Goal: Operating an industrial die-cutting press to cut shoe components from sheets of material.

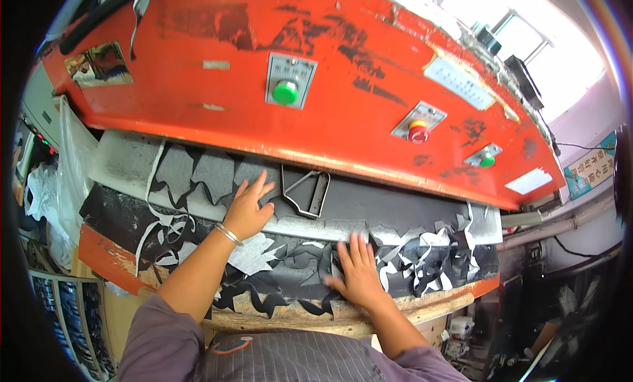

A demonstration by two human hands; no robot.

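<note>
both hands rest flat on a dark grey sheet of thin material [369, 207] that lies across the bed of a worn orange cutting press [330, 72], in the middle of the frame. the left hand [247, 207], wearing a thin silver bangle [228, 234] at the wrist, lies open with fingers spread, palm down, just left of a black steel cutting die with an angular outline [304, 192]; it grips nothing. the right hand [359, 273] is likewise open and flat, lower and to the right, pressing on the sheet's front edge among ragged black-and-white offcuts [422, 263]. both forearms enter from the lower edge, the left reaching farther in, towards the underside of the orange press head. risk, as a judgement: the left fingertips sit close to the die and near the press head's edge, so any descent of the head would endanger them; a green push button [285, 92] and a red one [417, 131] sit on the head above. a sideways push could also slide the sheet and shift the die off its place, and loose scraps could bunch beneath the sheet.
</note>
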